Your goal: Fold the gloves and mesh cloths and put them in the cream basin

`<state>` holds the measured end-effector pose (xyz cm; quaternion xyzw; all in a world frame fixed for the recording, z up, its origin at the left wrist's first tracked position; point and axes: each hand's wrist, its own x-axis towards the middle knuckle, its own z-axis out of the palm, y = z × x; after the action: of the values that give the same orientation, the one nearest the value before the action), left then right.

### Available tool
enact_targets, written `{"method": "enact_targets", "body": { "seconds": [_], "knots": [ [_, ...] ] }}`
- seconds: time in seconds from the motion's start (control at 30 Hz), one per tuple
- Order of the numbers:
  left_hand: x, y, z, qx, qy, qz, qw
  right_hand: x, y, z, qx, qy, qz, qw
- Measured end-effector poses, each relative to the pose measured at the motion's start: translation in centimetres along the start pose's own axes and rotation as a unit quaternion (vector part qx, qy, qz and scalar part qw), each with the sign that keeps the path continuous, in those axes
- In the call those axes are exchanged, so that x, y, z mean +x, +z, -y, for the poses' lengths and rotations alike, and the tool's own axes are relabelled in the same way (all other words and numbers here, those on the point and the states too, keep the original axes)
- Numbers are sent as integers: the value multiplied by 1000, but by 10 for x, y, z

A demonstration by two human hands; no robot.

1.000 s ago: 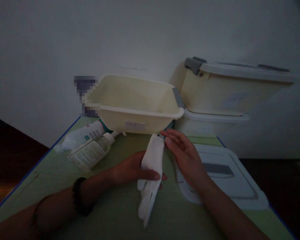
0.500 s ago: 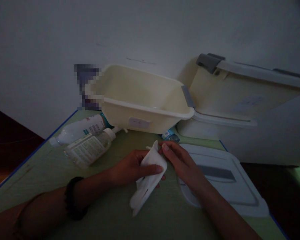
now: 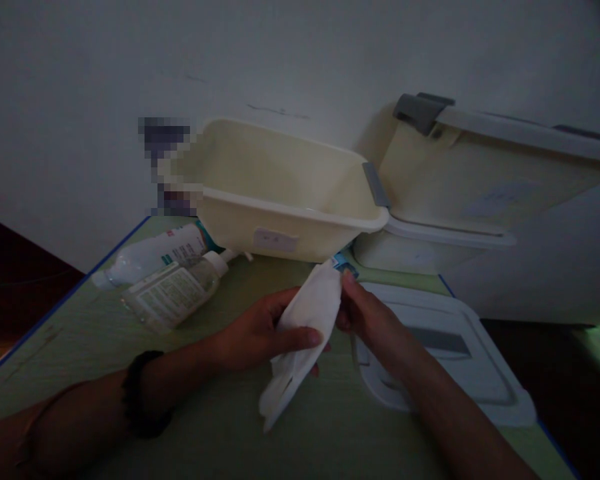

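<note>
A soft, folded white cloth [image 3: 305, 313] is in my hands over the table; its lower end hangs loose, and I cannot tell if it is fabric or paper. My left hand [image 3: 267, 333] is closed around its middle, thumb lying across the front and fingertips showing behind. At the cloth's upper right edge, my right hand [image 3: 367, 310] is closed in a pinch, its fingers partly hidden. Just behind the cloth's top lies a small blue-labelled item [image 3: 347, 265], largely covered.
An open cream bin [image 3: 275, 230] stands at the back. To its right are stacked lidded bins [image 3: 460, 180]. A loose white lid [image 3: 495, 393] lies on the right of the green table [image 3: 220, 413]. A clear pump bottle [image 3: 173, 293] and a white bottle [image 3: 155, 257] lie left.
My right hand has shifted slightly right and down along the cloth's edge. The cloth's top now spreads wider and reaches higher. My left hand keeps its hold.
</note>
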<state>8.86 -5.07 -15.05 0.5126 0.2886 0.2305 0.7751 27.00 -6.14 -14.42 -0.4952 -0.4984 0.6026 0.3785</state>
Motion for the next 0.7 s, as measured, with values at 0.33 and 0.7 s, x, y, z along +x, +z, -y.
{"method": "enact_targets", "body": {
  "seconds": [0.33,0.7],
  "knots": [
    [3,-3,0,-4,-80,54,995,-1,1,8,154,-144,-176,961],
    [3,-5,2,-31,-86,96,991,1,1,8,158,-161,-273,935]
  ]
}}
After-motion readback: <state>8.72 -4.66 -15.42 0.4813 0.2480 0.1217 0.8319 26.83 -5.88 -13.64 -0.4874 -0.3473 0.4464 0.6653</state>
